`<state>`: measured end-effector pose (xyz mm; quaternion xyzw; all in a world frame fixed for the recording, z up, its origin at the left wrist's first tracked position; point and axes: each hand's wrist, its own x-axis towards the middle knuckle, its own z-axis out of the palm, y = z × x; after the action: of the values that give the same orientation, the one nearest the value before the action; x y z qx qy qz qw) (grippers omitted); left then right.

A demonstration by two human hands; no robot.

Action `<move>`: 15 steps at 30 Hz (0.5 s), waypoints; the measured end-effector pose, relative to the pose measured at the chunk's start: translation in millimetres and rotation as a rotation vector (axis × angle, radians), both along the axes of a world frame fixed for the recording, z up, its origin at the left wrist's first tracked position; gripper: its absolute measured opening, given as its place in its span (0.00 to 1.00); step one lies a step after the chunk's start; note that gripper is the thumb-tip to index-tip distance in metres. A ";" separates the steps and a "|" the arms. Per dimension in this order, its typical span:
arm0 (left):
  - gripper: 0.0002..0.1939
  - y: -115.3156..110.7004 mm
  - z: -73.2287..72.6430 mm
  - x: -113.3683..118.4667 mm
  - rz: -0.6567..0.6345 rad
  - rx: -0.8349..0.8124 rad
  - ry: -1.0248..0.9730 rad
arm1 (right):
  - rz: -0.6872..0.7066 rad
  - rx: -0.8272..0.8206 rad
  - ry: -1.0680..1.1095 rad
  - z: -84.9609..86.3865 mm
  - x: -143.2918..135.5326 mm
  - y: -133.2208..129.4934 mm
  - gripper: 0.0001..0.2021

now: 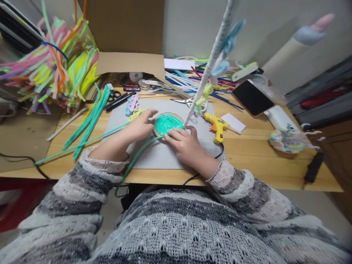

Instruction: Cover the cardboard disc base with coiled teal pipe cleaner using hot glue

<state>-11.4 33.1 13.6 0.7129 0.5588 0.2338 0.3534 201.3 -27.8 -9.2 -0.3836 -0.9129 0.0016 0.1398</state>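
Note:
A round disc [167, 124] covered with coiled green pipe cleaner lies on a grey mat [151, 157]. A white wrapped pole [205, 75] with pastel loops rises from its right edge. My left hand [140, 126] is at the disc's left side, fingers apart, with nothing held in it. My right hand [184, 143] rests on the disc's lower right edge, its fingers pressing on the end of a loose green pipe cleaner [137, 153] that hangs over the table's front edge. Another green strand [82, 143] runs left beneath my left hand.
A yellow glue gun [217, 126] lies right of the mat, scissors [180, 101] behind the disc. Green pipe cleaners [92, 119] lie left. Further right are a phone [253, 97] and a pastel coil [286, 141]. A large colourful bundle [60, 73] fills the back left.

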 end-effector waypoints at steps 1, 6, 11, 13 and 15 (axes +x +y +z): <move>0.37 3.9 2.6 2.1 -0.026 -0.037 0.033 | 0.002 0.005 -0.008 0.2 -0.4 0.4 0.20; 0.49 21.3 14.1 16.3 -0.274 -0.071 0.264 | 0.032 -0.017 -0.066 10.3 -2.4 1.8 0.20; 0.49 27.7 11.9 23.9 -0.297 -0.031 0.310 | -0.122 -0.172 0.188 24.1 6.7 -12.0 0.28; 0.49 27.0 10.6 23.2 -0.293 -0.016 0.323 | -0.216 -0.367 0.448 23.8 14.1 -21.6 0.34; 0.48 24.5 10.7 21.5 -0.286 -0.006 0.340 | -0.231 -0.657 0.690 20.5 20.8 -30.2 0.37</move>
<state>10.2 57.6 24.3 0.8132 0.5040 0.0560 0.2857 222.1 -58.0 11.3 -0.4834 -0.7159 0.4011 0.3049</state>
